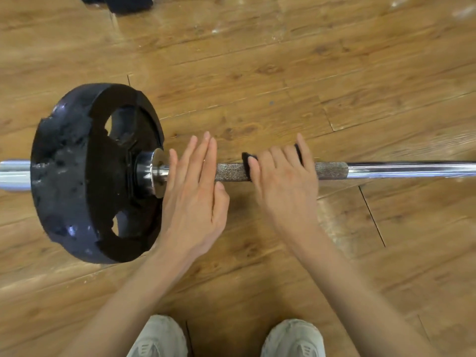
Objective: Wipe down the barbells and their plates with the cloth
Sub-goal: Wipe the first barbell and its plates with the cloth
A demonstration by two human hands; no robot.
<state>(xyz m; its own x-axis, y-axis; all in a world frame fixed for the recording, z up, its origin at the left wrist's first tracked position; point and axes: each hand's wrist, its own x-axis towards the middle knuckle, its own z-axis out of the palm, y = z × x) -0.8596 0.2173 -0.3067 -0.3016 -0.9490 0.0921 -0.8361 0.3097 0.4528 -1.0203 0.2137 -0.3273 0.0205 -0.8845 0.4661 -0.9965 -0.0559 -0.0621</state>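
Note:
A chrome barbell (401,170) lies across the wooden floor from left to right. Black plates (85,173) stand on its left end, just outside a chrome collar (154,171). My right hand (283,184) presses a small black cloth (246,161) onto the knurled part of the bar; only the cloth's edges show around my fingers. My left hand (195,186) lies flat with fingers straight over the bar, between the collar and the cloth, holding nothing.
Two light-coloured shoes (159,338) (293,338) stand at the bottom edge, close to the bar. A dark object (123,3) sits on the floor at the top left. Wooden floorboards (283,73) stretch beyond the bar.

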